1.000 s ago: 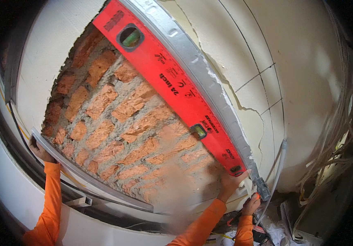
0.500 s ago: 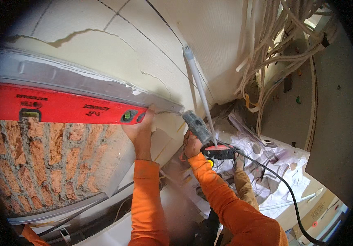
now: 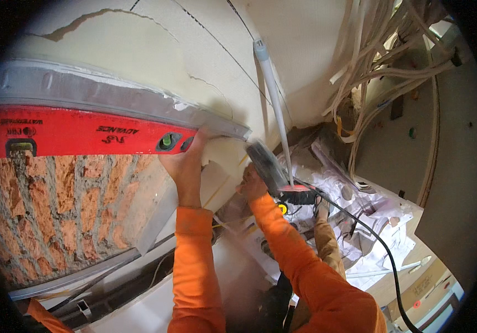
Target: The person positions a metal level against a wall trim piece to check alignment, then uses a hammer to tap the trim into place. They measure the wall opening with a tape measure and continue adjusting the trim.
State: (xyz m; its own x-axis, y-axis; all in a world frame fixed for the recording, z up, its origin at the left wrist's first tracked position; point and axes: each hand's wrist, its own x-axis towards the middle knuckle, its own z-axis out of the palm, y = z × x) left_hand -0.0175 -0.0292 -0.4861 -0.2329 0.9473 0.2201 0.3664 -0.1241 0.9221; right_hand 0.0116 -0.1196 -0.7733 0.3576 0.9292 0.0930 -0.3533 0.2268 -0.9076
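Note:
My left hand [image 3: 186, 169] is closed round the right end of a red spirit level [image 3: 77, 133], pressing it up along a grey metal profile [image 3: 111, 100]. The profile has white plaster smears on it and runs across the wall. My right hand [image 3: 254, 182] grips a hammer, whose grey head [image 3: 268, 168] is smeared by motion. That head sits just below and right of the profile's free end, with a small gap between them. Most of the hammer's handle is hidden by my hand.
Rough brickwork [image 3: 55, 211] lies below the level. A broom [image 3: 274, 100] leans on the wall, beside a black cable [image 3: 380, 244]. Loose pale cables [image 3: 382, 83] hang at the right, above crumpled sheeting [image 3: 371, 227]. Another orange sleeve [image 3: 47, 317] shows at the lower left.
The hammer has moved slightly away from the profile's end and is now blurred. My left hand still holds the level's end. The whole view has shifted a little.

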